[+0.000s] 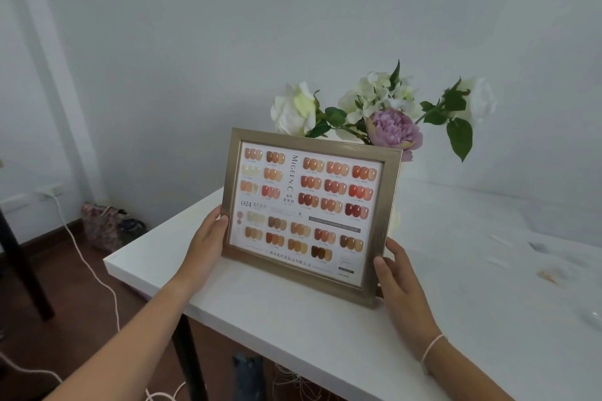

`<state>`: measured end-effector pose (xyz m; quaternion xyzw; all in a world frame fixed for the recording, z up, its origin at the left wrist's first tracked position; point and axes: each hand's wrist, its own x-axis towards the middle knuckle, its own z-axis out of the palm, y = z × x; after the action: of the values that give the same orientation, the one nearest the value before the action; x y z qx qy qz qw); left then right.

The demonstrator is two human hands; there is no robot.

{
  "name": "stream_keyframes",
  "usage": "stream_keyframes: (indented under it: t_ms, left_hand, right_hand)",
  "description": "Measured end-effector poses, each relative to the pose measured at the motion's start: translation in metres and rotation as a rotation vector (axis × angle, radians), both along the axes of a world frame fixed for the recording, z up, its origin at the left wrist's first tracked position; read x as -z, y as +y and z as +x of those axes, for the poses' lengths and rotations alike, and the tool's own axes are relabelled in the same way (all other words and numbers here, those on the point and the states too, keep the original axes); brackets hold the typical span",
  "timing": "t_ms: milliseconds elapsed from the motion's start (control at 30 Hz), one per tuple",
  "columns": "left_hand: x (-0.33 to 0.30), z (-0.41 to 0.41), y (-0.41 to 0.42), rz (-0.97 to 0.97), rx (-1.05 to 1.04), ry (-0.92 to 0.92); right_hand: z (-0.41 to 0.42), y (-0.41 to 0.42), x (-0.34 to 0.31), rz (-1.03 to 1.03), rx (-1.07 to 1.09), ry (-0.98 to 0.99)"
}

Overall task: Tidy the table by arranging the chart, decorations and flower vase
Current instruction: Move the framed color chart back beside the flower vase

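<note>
A gold-framed chart [306, 212] of nail colour samples stands tilted near the left end of the white table [260, 309], its lower edge on the tabletop. My left hand [208, 238] grips its left side and my right hand [399, 280] grips its lower right corner. Behind the frame rise white and purple flowers [381, 114]; their vase is almost wholly hidden by the frame, with only a pale sliver [395, 220] showing at its right edge.
Small pale scraps [550, 275] lie on the table's right part. The wall runs close behind the table. On the floor at left are a patterned bag [104, 228], a white cable [94, 273] and a dark table leg [26, 270].
</note>
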<state>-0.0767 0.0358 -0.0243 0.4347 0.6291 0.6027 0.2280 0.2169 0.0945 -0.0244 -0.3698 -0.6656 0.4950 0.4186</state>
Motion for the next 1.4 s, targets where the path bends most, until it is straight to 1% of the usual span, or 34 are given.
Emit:
stream_keyframes:
  t_ms: [167,333,600,733,867,1133,1400]
  left_hand:
    - [0.001,0.001,0.001,-0.004,-0.047,-0.029]
    - [0.004,0.002,-0.005,-0.012,-0.085,-0.019]
    - [0.006,-0.006,-0.025,0.030,-0.199,-0.029]
    - [0.006,-0.021,-0.039,0.040,-0.270,-0.039]
    - [0.005,-0.038,-0.056,0.071,-0.325,-0.061]
    - [0.002,-0.077,-0.085,0.118,-0.460,-0.090]
    - [-0.005,-0.117,-0.077,0.084,-0.509,-0.082]
  right_hand:
    - [-0.001,-0.003,-0.003,0.009,0.011,0.001]
    - [-0.004,-0.005,-0.007,0.012,0.008,0.016]
    - [-0.023,-0.006,-0.011,0.034,-0.016,0.043]
    - [-0.044,-0.006,-0.010,0.053,-0.050,0.024]
    - [-0.073,-0.005,-0.009,0.072,-0.115,0.044]
    - [-0.131,-0.002,-0.008,0.046,-0.218,0.048]
    - [-0.182,0.026,-0.010,0.019,-0.256,0.047]
